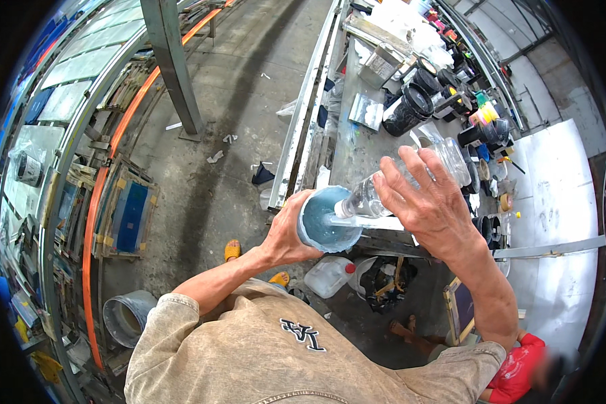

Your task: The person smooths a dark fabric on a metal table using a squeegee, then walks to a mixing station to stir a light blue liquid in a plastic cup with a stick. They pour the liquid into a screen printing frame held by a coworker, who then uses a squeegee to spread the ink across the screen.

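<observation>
My left hand (284, 232) is wrapped around the side of a light blue tub (304, 219), its open top facing up toward me. Bluish liquid or paste coats the inside. A clear plastic bottle (367, 198) is gripped in my right hand (424, 195), tipped so that its mouth sits over the tub's rim. Whether liquid is running out is too fine to tell. A flat white stick (378, 223) reaches from inside the tub toward my right hand; its far end is hidden there, and I cannot tell if the hand holds it.
A long bench (353, 148) at the right carries black tubs (409, 111), a metal tin (382, 65) and coloured containers. Below stand a white jug (328, 276) and a black-lined bin (387, 289). A person in red (518, 367) is at lower right. Framed screens (131, 215) and a bucket (129, 316) stand left.
</observation>
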Motion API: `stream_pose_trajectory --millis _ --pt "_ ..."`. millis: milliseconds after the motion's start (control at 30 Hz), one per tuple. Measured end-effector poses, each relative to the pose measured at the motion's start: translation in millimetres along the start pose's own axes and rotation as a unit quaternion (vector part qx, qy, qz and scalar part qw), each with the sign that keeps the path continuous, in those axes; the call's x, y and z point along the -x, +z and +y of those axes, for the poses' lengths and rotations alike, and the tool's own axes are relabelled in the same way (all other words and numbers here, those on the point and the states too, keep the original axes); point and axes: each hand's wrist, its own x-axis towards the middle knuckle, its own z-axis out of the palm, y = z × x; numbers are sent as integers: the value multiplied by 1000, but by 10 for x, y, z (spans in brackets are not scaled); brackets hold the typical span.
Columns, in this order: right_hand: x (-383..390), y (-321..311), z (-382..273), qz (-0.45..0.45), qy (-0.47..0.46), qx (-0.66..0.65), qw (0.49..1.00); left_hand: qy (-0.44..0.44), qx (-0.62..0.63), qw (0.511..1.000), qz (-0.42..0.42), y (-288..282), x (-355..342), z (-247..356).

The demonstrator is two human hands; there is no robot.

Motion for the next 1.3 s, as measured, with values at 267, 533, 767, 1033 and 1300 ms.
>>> stream_pose_trajectory --millis 267,533,767,1033,1300 --pt "-7 87 -18 9 -5 11 1000 1 10 1000 2 -3 -35 7" --pt "0 101 -4 19 -7 29 999 17 -18 1000 11 21 -53 -31" --pt "1 50 16 28 -11 32 999 14 -9 1000 14 41 -50 -46" --pt "-26 -28 47 41 -5 26 999 0 2 1000 16 63 -39 -54" --pt "-27 -48 73 59 -2 26 998 4 -1 1000 1 55 -39 -56"
